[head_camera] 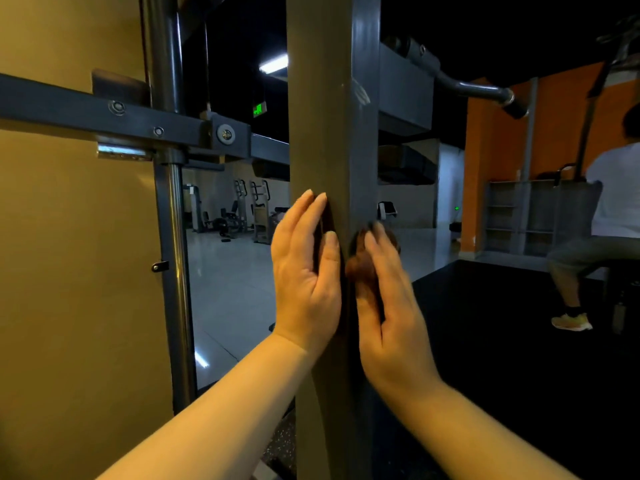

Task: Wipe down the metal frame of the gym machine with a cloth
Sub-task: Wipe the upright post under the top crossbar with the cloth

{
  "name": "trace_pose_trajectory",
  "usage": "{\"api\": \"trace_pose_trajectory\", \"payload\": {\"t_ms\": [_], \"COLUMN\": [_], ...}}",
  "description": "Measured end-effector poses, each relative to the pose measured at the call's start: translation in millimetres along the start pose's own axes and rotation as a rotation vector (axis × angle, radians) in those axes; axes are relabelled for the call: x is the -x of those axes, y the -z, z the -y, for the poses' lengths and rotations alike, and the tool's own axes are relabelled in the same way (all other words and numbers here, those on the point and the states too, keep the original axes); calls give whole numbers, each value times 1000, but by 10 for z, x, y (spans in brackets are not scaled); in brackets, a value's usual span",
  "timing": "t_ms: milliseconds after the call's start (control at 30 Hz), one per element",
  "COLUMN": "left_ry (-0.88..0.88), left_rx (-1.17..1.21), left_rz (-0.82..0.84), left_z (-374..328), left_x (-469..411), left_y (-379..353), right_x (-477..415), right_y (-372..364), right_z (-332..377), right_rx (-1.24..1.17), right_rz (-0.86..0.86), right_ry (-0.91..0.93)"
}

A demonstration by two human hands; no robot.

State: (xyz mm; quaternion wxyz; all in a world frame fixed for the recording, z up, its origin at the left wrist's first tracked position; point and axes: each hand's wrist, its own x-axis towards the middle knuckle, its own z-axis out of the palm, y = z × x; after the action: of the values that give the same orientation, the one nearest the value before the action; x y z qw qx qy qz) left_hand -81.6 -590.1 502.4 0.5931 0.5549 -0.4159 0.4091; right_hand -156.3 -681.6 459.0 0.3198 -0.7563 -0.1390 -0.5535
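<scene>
Room: dim gym hall as my head camera shows it, with a pale glossy floor [228, 289] to the left of the frame, a black mat [519, 341] to the right and an orange wall [491, 161] at the back.
Frame post: one upright grey metal post [325, 116] runs top to bottom through the middle of my picture.
Cloth: one brown cloth [362, 263], bunched against the right edge of the post at mid-height, partly blurred.
Right hand: my right hand [388, 306] lies over the cloth with its fingers [375, 247] straight and close together, pressing it onto the post.
Left hand: my left hand [304, 271] sits flat on the left face of the post, level with the cloth, fingers [311, 213] straight and together, thumb on the near face. It holds nothing I can make out. A dark strip by the thumb may be more cloth, I cannot tell.
Writing: one green lit exit sign [259, 109] hangs behind, its marks too small to read. I see no brand on the machine.
Crossbar: one dark bar [69, 105] with three round bolts crosses a yellow panel [69, 271].
Others: one seated person [613, 202] at the right edge, one ceiling lamp [273, 64], several machines [242, 213] far back.
</scene>
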Motion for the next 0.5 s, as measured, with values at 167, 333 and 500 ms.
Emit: {"api": "trace_pose_trajectory", "payload": {"t_ms": [167, 333, 500], "left_ry": [-33, -39, -59], "left_rx": [62, 48, 33], "left_rz": [35, 28, 16], "left_z": [83, 95, 109], "left_x": [128, 107, 132], "left_y": [-82, -100, -101], "right_x": [86, -456, 90], "right_y": [22, 40, -51], "right_z": [-86, 38, -133], "right_rx": [70, -2, 1], "right_rz": [25, -110, -73], "right_ry": [46, 48, 11]}}
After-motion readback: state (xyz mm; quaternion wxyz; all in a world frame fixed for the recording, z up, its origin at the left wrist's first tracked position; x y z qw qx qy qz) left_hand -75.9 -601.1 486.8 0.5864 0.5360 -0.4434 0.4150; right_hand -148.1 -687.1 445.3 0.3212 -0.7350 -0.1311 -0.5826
